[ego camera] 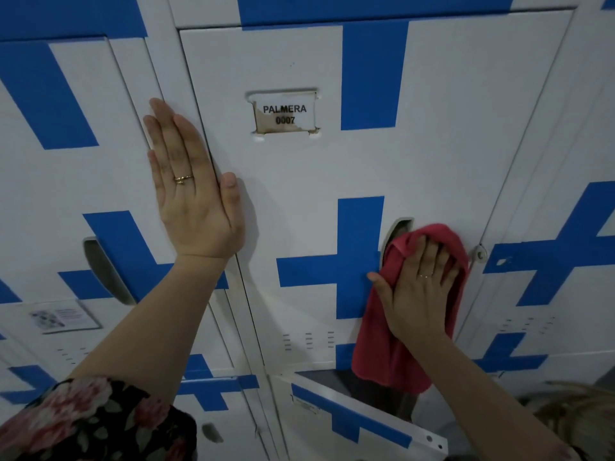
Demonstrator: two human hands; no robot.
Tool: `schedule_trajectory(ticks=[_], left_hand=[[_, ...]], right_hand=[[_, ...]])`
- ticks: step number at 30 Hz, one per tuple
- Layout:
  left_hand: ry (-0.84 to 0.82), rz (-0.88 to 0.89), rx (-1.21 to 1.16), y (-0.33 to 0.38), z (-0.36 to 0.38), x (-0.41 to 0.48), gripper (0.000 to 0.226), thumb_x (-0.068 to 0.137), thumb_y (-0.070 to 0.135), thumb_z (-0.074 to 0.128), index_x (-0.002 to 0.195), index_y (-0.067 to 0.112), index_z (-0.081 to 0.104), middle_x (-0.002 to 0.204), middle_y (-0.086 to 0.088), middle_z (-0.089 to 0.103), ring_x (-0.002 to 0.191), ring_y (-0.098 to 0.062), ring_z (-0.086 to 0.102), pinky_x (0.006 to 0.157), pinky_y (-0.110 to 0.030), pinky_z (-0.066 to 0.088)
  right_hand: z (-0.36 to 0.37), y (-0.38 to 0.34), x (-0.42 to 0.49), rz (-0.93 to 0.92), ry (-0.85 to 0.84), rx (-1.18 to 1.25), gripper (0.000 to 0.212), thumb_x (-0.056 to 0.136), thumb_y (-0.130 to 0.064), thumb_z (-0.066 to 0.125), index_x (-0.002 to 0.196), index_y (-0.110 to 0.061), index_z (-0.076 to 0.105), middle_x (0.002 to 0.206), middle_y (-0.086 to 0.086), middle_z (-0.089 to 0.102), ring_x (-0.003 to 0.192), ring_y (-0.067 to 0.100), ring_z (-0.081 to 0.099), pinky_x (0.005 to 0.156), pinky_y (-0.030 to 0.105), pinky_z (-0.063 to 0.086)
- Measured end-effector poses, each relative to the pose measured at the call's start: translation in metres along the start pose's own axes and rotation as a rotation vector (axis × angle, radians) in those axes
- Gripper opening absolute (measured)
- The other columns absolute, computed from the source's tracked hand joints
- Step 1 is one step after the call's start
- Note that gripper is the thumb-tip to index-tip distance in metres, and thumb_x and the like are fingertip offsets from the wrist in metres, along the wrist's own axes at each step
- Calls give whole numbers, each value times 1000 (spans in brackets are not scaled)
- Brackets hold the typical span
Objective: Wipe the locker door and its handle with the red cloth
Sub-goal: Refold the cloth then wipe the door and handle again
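- We see the white locker door (332,181), crossed with blue tape, standing closed, so whatever the locker holds is hidden from us.
- A pressed-in card holder (283,94) on the door's upper half contains a stained name card (285,115) reading "PALMERA 0007".
- The left hand (194,197) lies flat on the door's left edge, across the seam to the neighbouring locker (66,181). Its fingers are straight and pressed together, the thumb is set apart on the door, and a ring sits on one finger.
- The red cloth (382,347) lies against the door's right side, covering most of the recessed handle (401,227). Only the top of the slot shows above it, and the cloth's lower end hangs loose down past the door's bottom edge.
- The right hand (421,294) presses flat on the cloth with its fingers straight and slightly spread. The thumb stretches left off the cloth onto the blue tape.
- A small round lock (480,255) sits just to the right of the cloth.
- Below, a lower locker door (349,424) stands ajar. The gap behind it is dark, and we cannot tell what is inside.
- A floral sleeve (93,424) covers the upper left arm.
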State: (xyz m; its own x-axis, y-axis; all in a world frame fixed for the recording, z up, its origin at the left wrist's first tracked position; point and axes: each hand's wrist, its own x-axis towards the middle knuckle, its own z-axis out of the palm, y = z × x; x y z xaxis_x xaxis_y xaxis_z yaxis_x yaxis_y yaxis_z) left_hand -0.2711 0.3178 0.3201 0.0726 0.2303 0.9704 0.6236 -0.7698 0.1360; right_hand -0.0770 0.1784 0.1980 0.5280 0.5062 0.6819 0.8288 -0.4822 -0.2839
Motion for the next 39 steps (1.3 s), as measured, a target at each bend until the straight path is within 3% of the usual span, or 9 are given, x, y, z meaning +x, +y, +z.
schedule_trajectory(ticks=[5,15,21,25,27,29,31,35,39], left_hand=[[-7,-3,6,0,-1,1,62,93,27,20,138,-14,15,144,-39,15,137,-42,8,116,-35,0],[3,2,4,2,-1,0,61,92,25,21,137,-16,16,143,-41,16,135,-44,9,116,-34,-1],[17,10,-3,3,-1,0,61,92,25,21,136,-17,16,141,-42,16,134,-44,9,115,-34,1],[16,16,5,2,-1,1,62,91,25,20,135,-19,18,140,-43,17,134,-47,11,115,-33,0],[22,17,2,2,-1,1,63,90,25,20,134,-20,18,140,-44,18,133,-47,11,115,-33,0],[27,21,-1,3,0,1,63,90,24,21,134,-20,18,139,-44,18,133,-47,12,115,-34,0],[28,24,2,2,0,1,63,90,24,21,134,-20,19,139,-45,18,132,-48,12,115,-34,1],[25,20,8,2,0,1,63,90,25,20,134,-20,19,139,-44,19,133,-48,13,115,-34,0],[32,28,1,1,0,0,62,90,24,21,134,-20,19,139,-44,19,132,-47,13,115,-35,1]], right_hand=[[-11,-14,15,16,81,82,80,86,-65,14,139,-6,3,140,30,23,128,36,8,99,59,10],[16,-10,-44,184,-511,-25,82,89,-59,5,121,12,30,109,39,54,96,53,55,84,63,29],[32,-23,-63,-120,-667,-96,72,92,-52,6,105,-2,57,95,21,68,81,39,66,63,58,50],[39,-44,-68,-405,-670,-27,46,85,-41,29,114,-19,56,107,1,68,92,24,65,68,46,53],[35,-57,-67,-499,-657,28,47,86,-35,31,129,-22,44,127,-6,55,113,14,54,86,42,48],[37,-64,-67,-714,-675,-4,49,96,-31,24,137,-26,-2,147,-9,3,135,9,8,107,41,8],[37,-65,-68,-774,-778,16,54,98,-34,21,125,-30,-26,142,-10,-20,135,12,-14,94,34,-21],[39,-47,-61,-832,-816,13,66,97,-35,32,123,-33,-29,154,-6,-4,140,16,2,102,34,-11],[31,-14,-58,-875,-919,-192,87,91,-22,48,122,-29,-33,152,-6,-14,140,17,-3,109,40,-1]])
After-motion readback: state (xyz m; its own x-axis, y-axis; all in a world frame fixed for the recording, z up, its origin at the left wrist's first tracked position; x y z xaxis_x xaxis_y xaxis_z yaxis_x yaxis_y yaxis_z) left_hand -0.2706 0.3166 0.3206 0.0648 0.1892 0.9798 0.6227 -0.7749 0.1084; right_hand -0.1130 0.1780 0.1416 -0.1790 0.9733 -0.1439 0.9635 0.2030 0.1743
